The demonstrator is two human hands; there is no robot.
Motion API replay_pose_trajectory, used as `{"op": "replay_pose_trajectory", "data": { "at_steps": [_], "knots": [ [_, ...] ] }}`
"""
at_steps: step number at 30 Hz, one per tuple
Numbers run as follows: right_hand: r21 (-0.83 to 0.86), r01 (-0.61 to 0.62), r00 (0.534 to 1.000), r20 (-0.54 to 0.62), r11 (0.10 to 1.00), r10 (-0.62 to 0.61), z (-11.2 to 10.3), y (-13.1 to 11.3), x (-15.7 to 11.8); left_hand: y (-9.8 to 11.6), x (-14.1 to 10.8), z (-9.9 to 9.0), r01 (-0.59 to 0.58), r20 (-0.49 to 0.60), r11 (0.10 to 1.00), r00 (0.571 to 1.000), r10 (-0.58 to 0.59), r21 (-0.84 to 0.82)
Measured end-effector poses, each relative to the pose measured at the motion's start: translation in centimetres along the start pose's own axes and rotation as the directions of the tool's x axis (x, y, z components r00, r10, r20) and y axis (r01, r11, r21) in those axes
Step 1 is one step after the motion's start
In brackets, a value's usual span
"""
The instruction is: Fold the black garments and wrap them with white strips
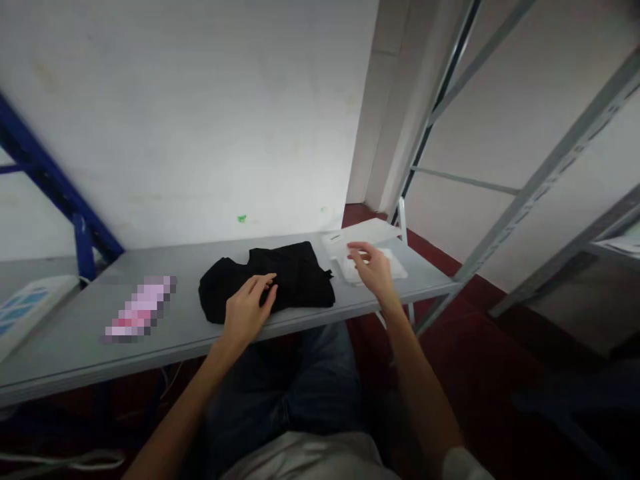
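Observation:
A black cloth item (300, 273), perhaps a folded garment, lies in a dark heap on the grey table. My left hand (249, 308) rests over its near left part, fingers bent and thumb apart from them. Whether the fingertips touch a small bit of the cloth is hard to see. Over a white shallow tray or packet (397, 267) hangs my right hand (373, 268), its fingers curved and apart with nothing visible between them. Behind that hand sits a white flat sheet or lid (373, 231).
The grey table (187, 267) runs along a white wall (225, 120). A blurred-out pink object (140, 310) and a white panel with blue patches (35, 310) lie left. Metal rack posts (530, 187) rise at right, a blue post (50, 187) at left.

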State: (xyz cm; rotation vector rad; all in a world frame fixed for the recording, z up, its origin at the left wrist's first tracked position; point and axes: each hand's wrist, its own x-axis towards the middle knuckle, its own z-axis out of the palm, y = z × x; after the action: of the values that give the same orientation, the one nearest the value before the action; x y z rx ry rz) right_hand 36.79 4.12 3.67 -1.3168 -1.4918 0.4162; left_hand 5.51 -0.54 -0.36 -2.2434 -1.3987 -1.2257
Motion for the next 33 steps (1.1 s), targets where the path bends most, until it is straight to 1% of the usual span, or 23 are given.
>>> {"op": "replay_pose_trajectory", "data": {
  "at_steps": [2, 4, 6, 9, 12, 15, 17, 19, 21, 22, 23, 25, 27, 29, 31, 33],
  "knots": [
    [-0.040, -0.060, 0.993, -0.107, 0.997, 0.055, -2.0, 2.3, 1.0, -0.6, 0.1, -0.1, 0.050, 0.025, 0.999, 0.998, -0.050, 0.003],
    [-0.052, -0.137, 0.979, -0.162, 0.989, 0.127, -3.1, 4.6, 1.6, -1.1, 0.1, -0.2, 0.079, 0.036, 0.997, 0.996, -0.080, 0.007],
    [-0.079, -0.199, 0.969, -0.164, 0.977, 0.184, -3.5, 6.5, 1.6, -1.5, 0.2, -0.3, 0.088, 0.046, 0.996, 0.995, -0.088, 0.013],
    [-0.157, -0.240, 0.969, -0.097, 0.958, 0.227, -3.3, 8.4, 0.9, -1.8, 0.2, -0.3, 0.099, 0.067, 0.994, 0.993, -0.101, 0.043],
    [-0.281, -0.263, 0.963, -0.027, 0.923, 0.267, -3.4, 9.4, 0.2, -2.0, 0.2, -0.2, 0.109, 0.075, 0.992, 0.991, -0.114, 0.070],
    [-0.348, -0.245, 0.965, 0.006, 0.905, 0.263, -3.8, 9.6, -0.2, -2.4, 0.3, -0.2, 0.141, 0.076, 0.986, 0.986, -0.147, 0.087],
    [-0.393, -0.235, 0.968, -0.009, 0.889, 0.251, -3.9, 9.2, -0.4, -2.6, 0.4, -0.2, 0.158, 0.087, 0.982, 0.982, -0.167, 0.103],
    [-0.470, -0.245, 0.968, -0.069, 0.848, 0.241, -3.6, 8.4, -0.6, -2.7, 0.4, -0.1, 0.155, 0.104, 0.981, 0.980, -0.168, 0.117],
    [-0.527, -0.243, 0.970, -0.125, 0.814, 0.209, -2.7, 7.1, -0.8, -2.9, 0.3, 0.0, 0.145, 0.124, 0.981, 0.979, -0.162, 0.131],
    [-0.533, -0.224, 0.974, -0.120, 0.816, 0.189, -2.1, 6.3, -0.9, -3.0, 0.3, 0.0, 0.141, 0.131, 0.980, 0.979, -0.159, 0.138],
    [-0.524, -0.193, 0.981, -0.089, 0.830, 0.173, -1.3, 5.5, -1.0, -3.1, 0.2, 0.0, 0.138, 0.134, 0.980, 0.978, -0.157, 0.143],
    [-0.462, -0.116, 0.989, 0.029, 0.879, 0.146, 0.8, 3.9, -1.3, -3.2, 0.2, 0.1, 0.136, 0.134, 0.979, 0.978, -0.157, 0.153],
    [-0.385, -0.061, 0.977, 0.164, 0.921, 0.134, 3.2, 2.4, -1.5, -3.3, 0.1, 0.1, 0.142, 0.133, 0.977, 0.977, -0.164, 0.159],
    [-0.354, -0.027, 0.954, 0.271, 0.935, 0.130, 5.7, 1.2, -1.7, -3.5, 0.1, 0.1, 0.154, 0.146, 0.976, 0.973, -0.177, 0.156],
    [-0.353, -0.030, 0.934, 0.324, 0.935, 0.152, 7.9, 0.3, -1.8, -3.8, -0.1, 0.1, 0.164, 0.173, 0.977, 0.967, -0.186, 0.134],
    [-0.355, -0.053, 0.922, 0.343, 0.933, 0.183, 9.7, -0.4, -1.6, -4.1, -0.3, 0.2, 0.164, 0.195, 0.981, 0.964, -0.181, 0.103]
  ]
}}
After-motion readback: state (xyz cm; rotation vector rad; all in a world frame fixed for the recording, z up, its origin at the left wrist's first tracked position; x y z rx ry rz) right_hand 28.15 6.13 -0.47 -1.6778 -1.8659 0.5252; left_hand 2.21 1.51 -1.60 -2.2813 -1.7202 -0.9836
